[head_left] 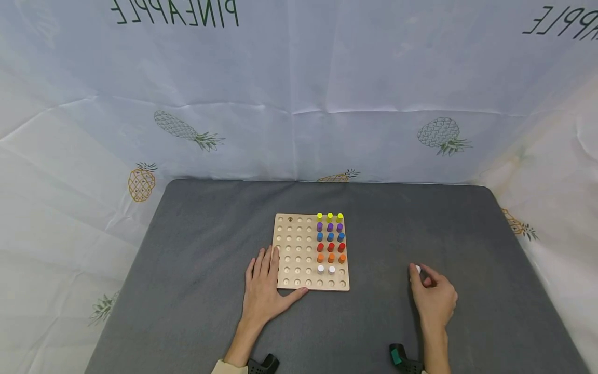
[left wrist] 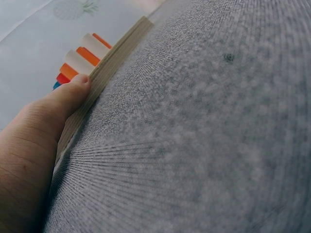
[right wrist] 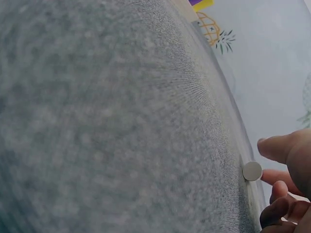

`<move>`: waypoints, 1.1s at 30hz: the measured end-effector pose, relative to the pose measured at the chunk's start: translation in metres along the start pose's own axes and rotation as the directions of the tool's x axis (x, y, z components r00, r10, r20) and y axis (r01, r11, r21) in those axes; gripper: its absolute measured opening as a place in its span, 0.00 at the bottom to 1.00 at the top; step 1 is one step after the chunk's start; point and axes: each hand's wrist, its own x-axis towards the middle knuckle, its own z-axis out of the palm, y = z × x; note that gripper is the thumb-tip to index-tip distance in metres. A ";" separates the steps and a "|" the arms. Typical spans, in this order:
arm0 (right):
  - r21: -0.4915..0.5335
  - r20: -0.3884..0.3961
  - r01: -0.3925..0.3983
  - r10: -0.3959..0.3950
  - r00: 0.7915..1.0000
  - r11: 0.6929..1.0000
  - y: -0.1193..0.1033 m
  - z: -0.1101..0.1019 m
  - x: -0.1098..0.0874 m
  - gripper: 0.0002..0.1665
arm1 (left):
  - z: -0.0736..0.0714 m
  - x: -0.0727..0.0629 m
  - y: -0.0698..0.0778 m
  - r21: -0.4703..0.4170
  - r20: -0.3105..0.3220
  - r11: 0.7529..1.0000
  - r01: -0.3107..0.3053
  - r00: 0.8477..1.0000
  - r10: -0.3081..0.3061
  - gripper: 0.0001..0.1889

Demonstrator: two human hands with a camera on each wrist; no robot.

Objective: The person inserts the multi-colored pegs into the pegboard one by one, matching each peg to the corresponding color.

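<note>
A light wooden pegboard (head_left: 297, 254) lies on the grey table, with rows of yellow, purple, blue, red, orange and white pegs on its right side. My left hand (head_left: 263, 288) rests against the board's left side, fingers extended, and the thumb (left wrist: 73, 92) touches its near edge. To the right, my right hand (head_left: 434, 298) is down at the tabletop around a loose white peg (right wrist: 252, 171). In the right wrist view a fingertip meets or nearly meets that peg, while the thumb (right wrist: 274, 147) stands apart from it. The peg's far end is hidden.
The dark grey tabletop (head_left: 210, 223) ends at a back edge before a white curtain (head_left: 364, 78) printed with pineapples. Orange pegs (left wrist: 87, 56) stand upright beside white ones in the left wrist view. Several holes at the board's left hold no pegs.
</note>
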 end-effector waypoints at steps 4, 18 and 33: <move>-0.021 0.004 -0.011 0.011 1.000 1.000 -0.001 0.000 0.000 0.25 | -0.001 0.000 0.000 0.008 0.003 1.000 0.001 1.000 -0.001 0.66; -0.061 0.034 0.007 -0.005 0.999 0.998 0.000 0.000 -0.001 0.23 | 0.001 -0.001 -0.001 0.016 -0.011 1.000 -0.014 1.000 0.014 0.66; -0.096 0.077 0.018 -0.010 0.997 0.995 -0.005 0.003 -0.007 0.20 | 0.001 0.000 -0.001 0.022 -0.008 1.000 -0.014 1.000 0.014 0.66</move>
